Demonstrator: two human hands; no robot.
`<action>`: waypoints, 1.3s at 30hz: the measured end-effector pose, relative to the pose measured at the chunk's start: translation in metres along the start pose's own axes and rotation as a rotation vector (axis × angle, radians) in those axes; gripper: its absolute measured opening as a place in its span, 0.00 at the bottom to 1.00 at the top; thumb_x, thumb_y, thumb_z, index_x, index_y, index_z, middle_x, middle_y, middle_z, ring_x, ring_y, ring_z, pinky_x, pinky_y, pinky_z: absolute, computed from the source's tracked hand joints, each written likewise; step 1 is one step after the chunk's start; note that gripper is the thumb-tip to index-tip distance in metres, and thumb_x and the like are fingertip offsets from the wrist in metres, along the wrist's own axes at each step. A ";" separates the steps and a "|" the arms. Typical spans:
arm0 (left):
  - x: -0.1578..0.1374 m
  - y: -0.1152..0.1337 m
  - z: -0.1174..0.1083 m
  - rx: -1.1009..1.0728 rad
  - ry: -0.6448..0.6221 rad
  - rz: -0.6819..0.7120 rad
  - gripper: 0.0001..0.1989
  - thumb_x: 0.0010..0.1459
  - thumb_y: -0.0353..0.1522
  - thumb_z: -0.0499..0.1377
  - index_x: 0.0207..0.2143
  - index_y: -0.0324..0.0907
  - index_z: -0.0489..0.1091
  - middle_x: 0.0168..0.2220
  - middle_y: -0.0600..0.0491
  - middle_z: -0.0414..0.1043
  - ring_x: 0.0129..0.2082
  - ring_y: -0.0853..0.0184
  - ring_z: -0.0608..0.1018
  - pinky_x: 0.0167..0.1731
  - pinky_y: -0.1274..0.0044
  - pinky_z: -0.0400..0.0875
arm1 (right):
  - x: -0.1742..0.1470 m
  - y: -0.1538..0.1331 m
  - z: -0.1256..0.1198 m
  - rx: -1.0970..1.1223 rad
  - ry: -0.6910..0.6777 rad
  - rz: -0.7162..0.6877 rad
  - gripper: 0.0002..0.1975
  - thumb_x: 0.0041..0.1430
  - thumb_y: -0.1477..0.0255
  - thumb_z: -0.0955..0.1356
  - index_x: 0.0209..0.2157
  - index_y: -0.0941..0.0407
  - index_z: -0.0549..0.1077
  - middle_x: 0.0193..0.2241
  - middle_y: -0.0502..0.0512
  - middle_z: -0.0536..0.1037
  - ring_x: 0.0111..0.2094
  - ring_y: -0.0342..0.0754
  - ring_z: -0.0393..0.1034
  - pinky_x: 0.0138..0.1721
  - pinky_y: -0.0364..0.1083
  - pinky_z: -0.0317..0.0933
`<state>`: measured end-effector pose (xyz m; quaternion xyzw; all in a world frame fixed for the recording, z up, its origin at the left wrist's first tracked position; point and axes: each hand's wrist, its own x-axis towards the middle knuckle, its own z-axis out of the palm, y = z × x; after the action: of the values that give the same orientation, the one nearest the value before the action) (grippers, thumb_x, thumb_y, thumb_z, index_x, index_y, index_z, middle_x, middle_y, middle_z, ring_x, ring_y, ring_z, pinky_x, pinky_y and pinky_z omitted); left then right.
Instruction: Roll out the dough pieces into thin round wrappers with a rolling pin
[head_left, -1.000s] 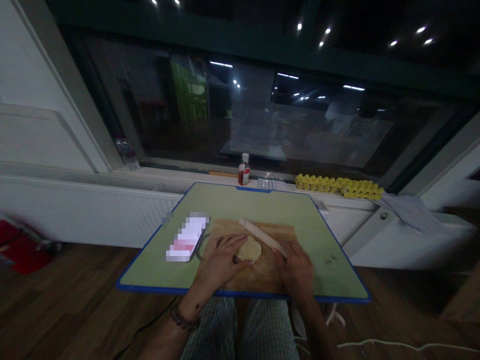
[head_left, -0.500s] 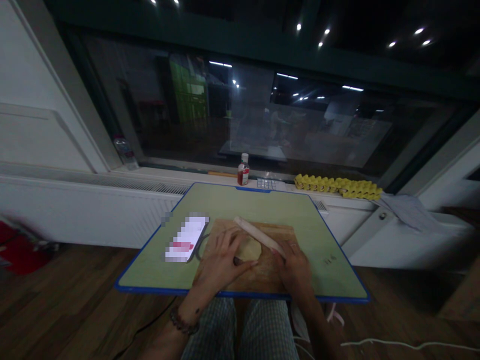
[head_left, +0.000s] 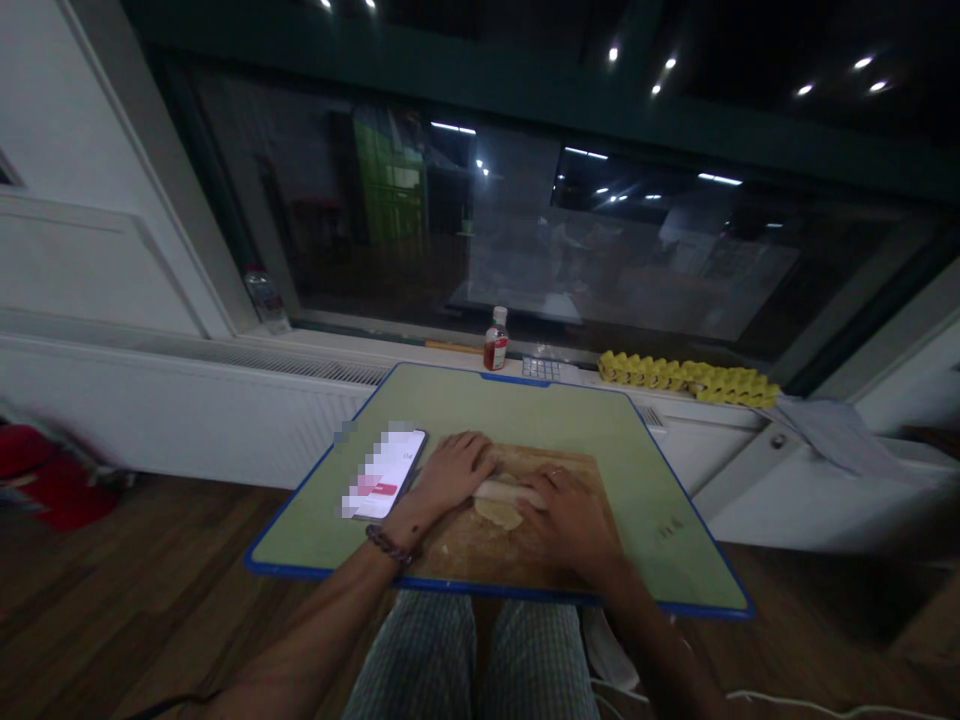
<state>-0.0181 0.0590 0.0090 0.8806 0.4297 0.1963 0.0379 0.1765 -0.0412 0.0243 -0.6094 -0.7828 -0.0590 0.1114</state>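
A pale wooden rolling pin lies across a flat piece of dough on the wooden cutting board. My left hand is over the pin's left end, its fingers pointing away from me. Over the right end curls my right hand, slightly blurred. Only the pin's middle shows between them, and the far part of the dough is hidden under it.
The board rests on a small green table with a blue rim. A phone with a lit screen lies on the left. Beyond, the windowsill holds a small bottle and yellow egg cartons.
My left hand has left the dough's edge and moved forward onto the rolling pin. The pin, formerly slanted in my right hand, now lies nearly crosswise over the dough under both hands.
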 end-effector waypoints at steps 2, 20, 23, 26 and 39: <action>0.000 -0.001 0.003 0.025 -0.029 -0.010 0.15 0.69 0.36 0.48 0.51 0.41 0.69 0.54 0.48 0.72 0.57 0.58 0.70 0.58 0.64 0.60 | 0.001 0.003 0.000 -0.032 0.011 -0.002 0.16 0.70 0.66 0.59 0.55 0.51 0.70 0.54 0.56 0.75 0.55 0.51 0.68 0.55 0.51 0.62; -0.035 0.010 -0.003 0.045 0.056 0.072 0.23 0.70 0.36 0.45 0.65 0.46 0.59 0.65 0.49 0.61 0.64 0.60 0.63 0.62 0.63 0.56 | -0.024 -0.016 0.026 -0.047 0.138 0.190 0.23 0.70 0.73 0.54 0.62 0.55 0.65 0.60 0.60 0.69 0.58 0.51 0.67 0.55 0.51 0.65; -0.039 0.009 -0.005 0.034 0.020 0.077 0.23 0.70 0.37 0.44 0.65 0.46 0.58 0.66 0.50 0.60 0.64 0.61 0.63 0.62 0.63 0.57 | -0.024 -0.017 0.023 -0.029 0.111 0.176 0.23 0.70 0.73 0.55 0.62 0.55 0.65 0.60 0.59 0.70 0.60 0.51 0.65 0.58 0.51 0.62; -0.025 0.003 -0.002 0.035 -0.045 0.052 0.23 0.70 0.37 0.44 0.65 0.46 0.58 0.66 0.50 0.60 0.65 0.60 0.61 0.62 0.62 0.56 | -0.006 -0.009 0.011 -0.044 -0.015 0.152 0.22 0.69 0.74 0.56 0.59 0.55 0.69 0.58 0.59 0.71 0.60 0.52 0.64 0.62 0.54 0.55; 0.005 0.003 0.002 0.139 0.004 -0.075 0.25 0.68 0.37 0.47 0.65 0.41 0.57 0.66 0.42 0.58 0.66 0.52 0.58 0.62 0.57 0.54 | 0.034 0.028 0.024 -0.131 -0.108 -0.028 0.24 0.69 0.76 0.55 0.64 0.59 0.60 0.64 0.63 0.63 0.66 0.55 0.54 0.64 0.57 0.51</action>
<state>-0.0119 0.0612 0.0096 0.8638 0.4753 0.1663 -0.0171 0.1929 0.0029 0.0078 -0.6069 -0.7904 -0.0787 0.0280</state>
